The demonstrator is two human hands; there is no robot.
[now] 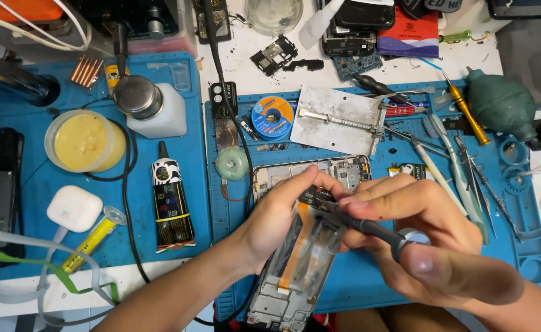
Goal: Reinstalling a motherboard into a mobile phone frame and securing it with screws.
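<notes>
On two blue work mats (178,209), one opened phone frame (295,270) lies near centre, clasped at its far end by the left hand (276,221), while the right hand (430,240) pinches one dark screwdriver (369,226) against it, one glue tube (172,206) left.

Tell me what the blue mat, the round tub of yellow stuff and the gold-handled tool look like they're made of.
Blue mat: likely silicone or rubber, matte, with moulded compartments. Round tub: translucent plastic, its yellow filling glossy and paste-like. Gold-handled tool: probably metal, judging by its sheen and sharp highlights.
</notes>
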